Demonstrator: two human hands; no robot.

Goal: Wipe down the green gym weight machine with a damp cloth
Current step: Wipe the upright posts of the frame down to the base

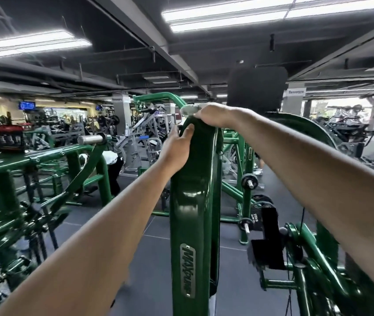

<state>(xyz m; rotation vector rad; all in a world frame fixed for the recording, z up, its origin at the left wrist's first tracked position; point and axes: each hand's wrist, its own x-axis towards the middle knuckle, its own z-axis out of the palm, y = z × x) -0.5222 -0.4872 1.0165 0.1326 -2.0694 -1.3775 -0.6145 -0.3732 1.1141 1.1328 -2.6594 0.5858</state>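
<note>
Standing over the green machine [195,201]: its glossy upright post runs from bottom centre up to about mid-frame, with a silver "MAXpump" badge [187,270] low on its face. More green frame [33,160] sits to your left, with a chrome bar end [91,139] poking out of it. On the right, a big green curved guard [307,126] and a black pad [257,87] above it. Floor [234,281] is dark grey tile. A black plate marked 20KG [254,218] hangs on a peg low on the right. Ceiling light strips [249,14] overhead, rows of other gym machines in the background.

Your left hand [178,147] is on the left side of the post, just under its top: thumb lies along the front face, fingers reach round the far edge. It grips the post.

Your right hand [215,115] is on top of the post, palm down, fingers curled over the cloth [189,109]. The cloth is a small pale wad, pressed on the post's top end, sticking out left of your knuckles. Both forearms are bare and stretched forward.
</note>
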